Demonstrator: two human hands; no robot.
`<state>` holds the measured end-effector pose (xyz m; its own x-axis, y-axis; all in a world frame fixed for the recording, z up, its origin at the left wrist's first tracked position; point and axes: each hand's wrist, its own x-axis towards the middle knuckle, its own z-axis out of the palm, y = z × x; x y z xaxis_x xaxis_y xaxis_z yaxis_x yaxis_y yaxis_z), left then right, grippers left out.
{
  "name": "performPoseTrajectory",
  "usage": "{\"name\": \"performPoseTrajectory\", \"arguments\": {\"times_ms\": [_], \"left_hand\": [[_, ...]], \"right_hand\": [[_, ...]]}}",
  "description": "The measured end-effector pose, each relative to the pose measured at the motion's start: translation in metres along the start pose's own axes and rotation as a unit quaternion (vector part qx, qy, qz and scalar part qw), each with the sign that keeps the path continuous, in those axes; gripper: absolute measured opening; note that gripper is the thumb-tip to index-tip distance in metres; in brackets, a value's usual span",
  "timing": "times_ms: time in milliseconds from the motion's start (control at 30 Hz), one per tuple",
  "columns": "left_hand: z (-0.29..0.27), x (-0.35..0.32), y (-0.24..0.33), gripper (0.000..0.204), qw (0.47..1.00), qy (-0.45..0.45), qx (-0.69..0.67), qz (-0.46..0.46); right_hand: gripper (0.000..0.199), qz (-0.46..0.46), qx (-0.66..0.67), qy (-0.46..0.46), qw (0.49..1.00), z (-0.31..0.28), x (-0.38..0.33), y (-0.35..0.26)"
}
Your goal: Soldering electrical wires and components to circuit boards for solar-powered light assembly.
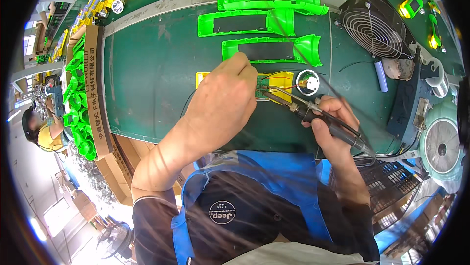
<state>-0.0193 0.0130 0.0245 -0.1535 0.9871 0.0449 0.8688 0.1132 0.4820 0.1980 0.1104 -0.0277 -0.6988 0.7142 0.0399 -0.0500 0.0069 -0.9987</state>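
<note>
My right hand (338, 123) is closed around a soldering iron (338, 130) with a thin metal tube fixed along it. The iron's tip reaches a small green circuit board (262, 83) inside a yellow plastic housing (281, 94). My left hand (226, 93) lies over the left part of that housing with its fingers bent together; what they pinch is hidden. Thin red and dark wires run from the board to a round lamp head (308, 83) with a white centre, at the housing's right end. Just beyond my left fingers lies a green half shell (308, 52) with a dark panel.
More green shells (205, 24) lie farther back. A black fan (374, 25), a purple cylindrical cell (381, 76) and a solder spool (438, 83) stand at right. A cardboard box (95, 93) of green parts is at left, with another person (44, 130) beyond.
</note>
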Motion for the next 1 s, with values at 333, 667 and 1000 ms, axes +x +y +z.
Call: {"name": "performPoseTrajectory", "arguments": {"times_ms": [333,667,1000], "left_hand": [[-0.003,0.002,0.003,0.011,1.0,0.0,-0.01,-0.012],[-0.002,0.002,0.003,0.011,1.0,0.0,-0.015,-0.023],[-0.002,0.002,0.003,0.011,0.999,-0.011,-0.009,-0.03]], "right_hand": [[0.017,0.051,0.066,0.043,0.996,-0.002,-0.006,-0.006],[0.034,-0.047,0.073,-0.005,0.996,-0.024,0.002,-0.006],[0.036,-0.086,0.025,0.041,0.995,-0.033,0.026,-0.024]]}}
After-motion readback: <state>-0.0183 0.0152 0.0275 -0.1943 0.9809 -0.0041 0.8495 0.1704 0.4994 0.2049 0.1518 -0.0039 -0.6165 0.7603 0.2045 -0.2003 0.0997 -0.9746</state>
